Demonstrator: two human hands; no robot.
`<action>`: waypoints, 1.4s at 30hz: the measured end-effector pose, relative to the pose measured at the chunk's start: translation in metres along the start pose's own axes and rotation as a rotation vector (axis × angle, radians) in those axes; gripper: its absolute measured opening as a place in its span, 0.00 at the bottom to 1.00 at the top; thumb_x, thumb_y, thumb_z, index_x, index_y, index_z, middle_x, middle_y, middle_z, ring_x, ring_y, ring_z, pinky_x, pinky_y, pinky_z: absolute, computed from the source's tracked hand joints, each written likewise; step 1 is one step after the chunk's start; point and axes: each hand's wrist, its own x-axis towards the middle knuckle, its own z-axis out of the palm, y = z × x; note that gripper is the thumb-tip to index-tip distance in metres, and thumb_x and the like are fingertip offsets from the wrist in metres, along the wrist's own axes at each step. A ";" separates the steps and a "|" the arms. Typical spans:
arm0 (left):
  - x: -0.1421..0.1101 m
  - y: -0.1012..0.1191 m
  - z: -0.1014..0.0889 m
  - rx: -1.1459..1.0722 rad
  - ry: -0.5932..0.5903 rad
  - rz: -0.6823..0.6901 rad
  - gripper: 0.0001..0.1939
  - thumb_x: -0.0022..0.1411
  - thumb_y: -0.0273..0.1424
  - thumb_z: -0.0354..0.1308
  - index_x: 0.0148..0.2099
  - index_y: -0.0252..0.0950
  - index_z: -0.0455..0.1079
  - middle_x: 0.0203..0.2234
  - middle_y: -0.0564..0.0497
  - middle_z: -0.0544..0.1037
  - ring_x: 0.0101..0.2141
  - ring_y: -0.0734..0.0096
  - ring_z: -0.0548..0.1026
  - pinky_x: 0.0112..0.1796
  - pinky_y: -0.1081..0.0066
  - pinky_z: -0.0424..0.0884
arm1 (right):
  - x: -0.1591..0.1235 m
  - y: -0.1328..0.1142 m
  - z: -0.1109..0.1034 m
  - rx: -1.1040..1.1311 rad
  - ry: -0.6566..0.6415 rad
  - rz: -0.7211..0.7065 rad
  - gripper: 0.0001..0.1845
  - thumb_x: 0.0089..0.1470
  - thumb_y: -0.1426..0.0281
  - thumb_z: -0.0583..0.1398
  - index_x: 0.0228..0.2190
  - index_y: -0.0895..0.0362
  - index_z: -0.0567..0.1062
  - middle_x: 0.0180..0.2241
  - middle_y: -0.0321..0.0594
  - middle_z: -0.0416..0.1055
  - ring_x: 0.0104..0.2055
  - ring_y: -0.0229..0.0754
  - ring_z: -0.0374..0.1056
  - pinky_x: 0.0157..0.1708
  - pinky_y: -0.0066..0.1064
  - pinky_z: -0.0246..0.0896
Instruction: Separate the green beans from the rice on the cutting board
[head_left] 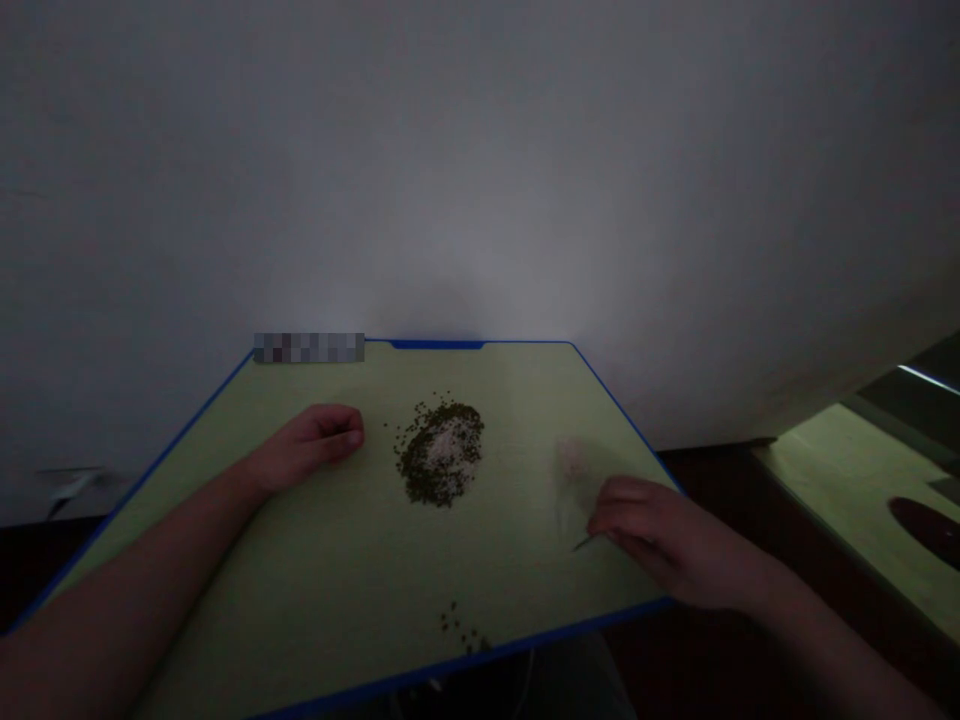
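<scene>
My left hand (330, 437) rests on the table, left of the grain pile, its fingers curled into a loose fist with nothing showing in it. Small dark green-brown grains, like beans, are mixed with pale grains in one pile (442, 452) at the table's middle. On the right, my right hand (645, 525) pinches a thin pointed tool (582, 544); its tip points left and down, and the rest is hidden by the fingers. Just beyond that hand lies a small pale heap (571, 456), too blurred to make out. Several dark grains (463, 632) lie near the front edge.
The light yellow table (315, 580) has a blue rim and stands against a grey wall (480, 180). A blurred-out strip (309, 348) lies at its far left corner. To the right is another light surface (847, 480) with a dark red round object (926, 530).
</scene>
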 end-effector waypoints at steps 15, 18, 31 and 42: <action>-0.001 -0.003 0.000 0.000 0.002 0.005 0.17 0.57 0.42 0.52 0.25 0.34 0.59 0.17 0.57 0.58 0.19 0.78 0.57 0.20 0.77 0.55 | 0.055 -0.001 0.025 -0.014 0.275 0.265 0.13 0.53 0.76 0.55 0.40 0.55 0.73 0.30 0.39 0.73 0.32 0.42 0.68 0.32 0.33 0.60; -0.001 -0.002 0.000 -0.001 0.001 0.002 0.17 0.56 0.43 0.52 0.24 0.35 0.59 0.16 0.57 0.58 0.19 0.78 0.57 0.20 0.77 0.55 | 0.079 -0.008 0.037 0.040 0.301 0.308 0.21 0.49 0.77 0.56 0.47 0.56 0.71 0.25 0.36 0.72 0.26 0.39 0.67 0.28 0.30 0.57; -0.001 0.005 0.001 0.016 -0.008 0.008 0.16 0.56 0.41 0.51 0.24 0.35 0.59 0.15 0.57 0.57 0.18 0.77 0.57 0.19 0.77 0.55 | 0.090 0.025 0.026 -0.040 0.424 0.524 0.13 0.43 0.79 0.58 0.33 0.55 0.72 0.21 0.34 0.70 0.22 0.38 0.65 0.24 0.30 0.55; -0.001 0.007 0.001 0.016 -0.020 0.011 0.16 0.56 0.42 0.50 0.24 0.35 0.58 0.16 0.57 0.56 0.19 0.78 0.56 0.20 0.77 0.54 | 0.126 0.057 -0.038 -0.200 0.328 0.135 0.11 0.53 0.75 0.56 0.34 0.56 0.78 0.35 0.44 0.77 0.38 0.46 0.72 0.39 0.37 0.64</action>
